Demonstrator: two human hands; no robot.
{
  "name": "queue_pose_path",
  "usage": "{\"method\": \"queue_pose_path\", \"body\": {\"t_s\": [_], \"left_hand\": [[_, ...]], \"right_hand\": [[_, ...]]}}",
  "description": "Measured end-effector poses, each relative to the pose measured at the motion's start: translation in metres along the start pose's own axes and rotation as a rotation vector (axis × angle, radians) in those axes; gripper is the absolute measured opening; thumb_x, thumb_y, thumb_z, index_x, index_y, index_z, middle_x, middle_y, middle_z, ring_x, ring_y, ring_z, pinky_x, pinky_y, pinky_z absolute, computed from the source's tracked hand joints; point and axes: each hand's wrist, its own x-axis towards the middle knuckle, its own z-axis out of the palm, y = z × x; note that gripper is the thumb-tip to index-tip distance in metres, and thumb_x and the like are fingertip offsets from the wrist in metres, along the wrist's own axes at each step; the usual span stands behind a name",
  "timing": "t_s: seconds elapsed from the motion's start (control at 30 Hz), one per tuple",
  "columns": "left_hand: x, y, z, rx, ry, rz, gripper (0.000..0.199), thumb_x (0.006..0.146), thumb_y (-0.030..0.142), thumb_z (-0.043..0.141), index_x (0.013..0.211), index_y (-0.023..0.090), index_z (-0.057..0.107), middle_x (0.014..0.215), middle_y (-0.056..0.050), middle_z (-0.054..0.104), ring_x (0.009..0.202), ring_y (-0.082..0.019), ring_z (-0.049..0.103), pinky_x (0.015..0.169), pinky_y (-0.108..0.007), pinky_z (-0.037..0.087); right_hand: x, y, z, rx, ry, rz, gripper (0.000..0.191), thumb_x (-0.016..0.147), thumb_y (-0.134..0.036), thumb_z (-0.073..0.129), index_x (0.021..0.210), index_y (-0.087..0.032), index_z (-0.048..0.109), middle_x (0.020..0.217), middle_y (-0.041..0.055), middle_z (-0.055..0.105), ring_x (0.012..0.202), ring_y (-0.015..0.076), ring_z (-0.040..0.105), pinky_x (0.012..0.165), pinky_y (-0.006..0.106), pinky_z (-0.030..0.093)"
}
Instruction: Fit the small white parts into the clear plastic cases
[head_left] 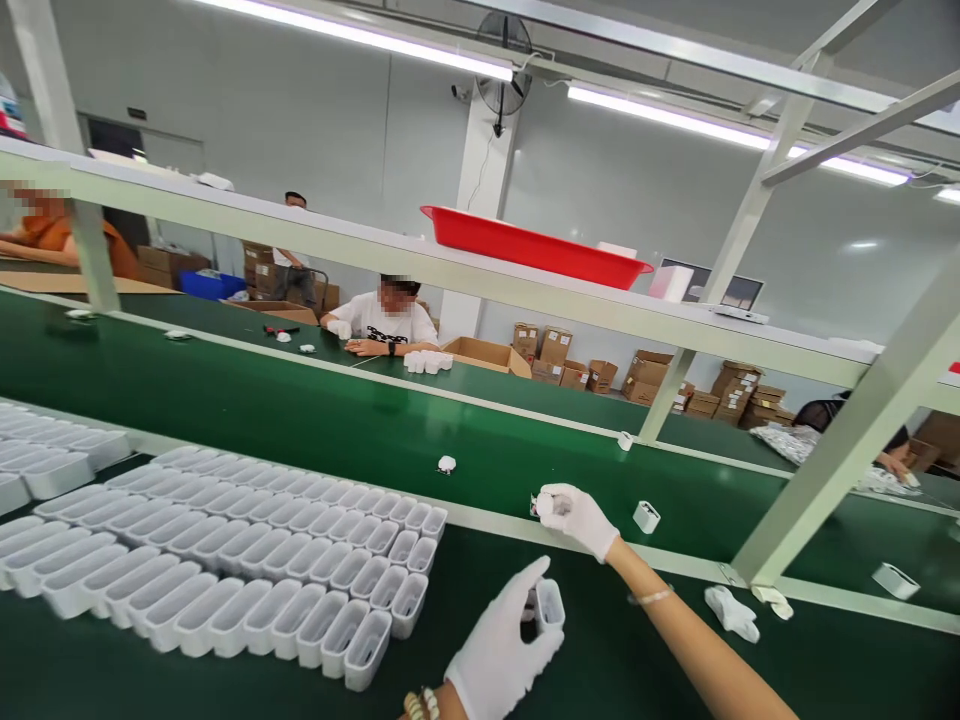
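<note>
My left hand [501, 640], in a white glove, grips a white oval plastic housing [551, 604] between thumb and fingers above the near bench. The housing's open mouth faces up. Farther out, my gloved right hand [581, 517] pinches a small white rounded part [546, 503] with a dark, shiny piece at its left side, over the belt's near edge. Fingers hide some of that part. Left of my hands stand rows of similar white open-topped housings [300, 580]. A similar small part [447, 464] lies on the green belt [337, 410].
White housings [646, 517] lie on the belt at right. White cloth gloves [732, 612] rest by a slanted frame post [817, 440]. A shelf overhead carries a red tray [532, 248]. Across the belt, a person [390, 320] sits working near cardboard boxes [487, 355].
</note>
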Motion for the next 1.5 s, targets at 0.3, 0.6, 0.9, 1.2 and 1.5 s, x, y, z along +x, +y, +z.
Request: {"method": "queue_pose_path", "body": {"t_s": [0.3,0.6,0.9,1.2,1.5], "left_hand": [[-0.001,-0.012,0.0,0.192,0.192,0.335,0.043,0.074,0.018,0.067,0.115,0.03,0.069,0.122,-0.005,0.07,0.115,-0.027,0.066,0.106,-0.048,0.05],[-0.008,-0.008,-0.006,0.32,0.234,0.45,0.038,0.08,0.02,0.066,0.116,0.033,0.067,0.114,-0.004,0.07,0.106,-0.025,0.069,0.098,-0.044,0.057],[-0.008,-0.011,-0.008,0.403,0.216,0.613,0.043,0.082,0.012,0.065,0.121,0.03,0.062,0.113,-0.006,0.07,0.106,-0.025,0.068,0.095,-0.046,0.058],[-0.01,-0.009,-0.009,0.458,0.173,0.647,0.05,0.082,0.007,0.066,0.124,0.033,0.057,0.115,-0.005,0.068,0.107,-0.026,0.066,0.092,-0.047,0.059],[-0.012,-0.009,-0.01,0.414,0.094,0.625,0.053,0.082,0.006,0.067,0.124,0.035,0.054,0.118,-0.004,0.066,0.11,-0.024,0.063,0.095,-0.044,0.056]], "right_hand": [[-0.105,0.026,-0.026,-0.131,-0.083,-0.173,0.046,0.067,-0.03,0.084,0.111,-0.021,0.072,0.082,0.0018,0.067,0.075,0.0193,0.063,0.081,0.041,0.052],[-0.115,0.007,-0.019,-0.408,-0.146,-0.253,0.025,0.073,-0.025,0.08,0.097,-0.024,0.075,0.077,0.0014,0.063,0.072,0.0186,0.058,0.073,0.033,0.049],[-0.124,-0.008,-0.013,-0.643,-0.157,-0.303,0.006,0.079,-0.018,0.072,0.08,-0.021,0.067,0.07,-0.0014,0.055,0.064,0.0134,0.044,0.063,0.025,0.037],[-0.127,-0.019,-0.009,-0.702,-0.17,-0.257,0.014,0.077,-0.01,0.07,0.076,-0.02,0.06,0.068,-0.0052,0.048,0.062,0.0099,0.037,0.061,0.023,0.03],[-0.12,-0.003,-0.006,-0.417,-0.212,-0.037,0.051,0.06,-0.019,0.092,0.107,-0.02,0.07,0.078,-0.0035,0.056,0.072,0.0136,0.051,0.075,0.029,0.045]]}}
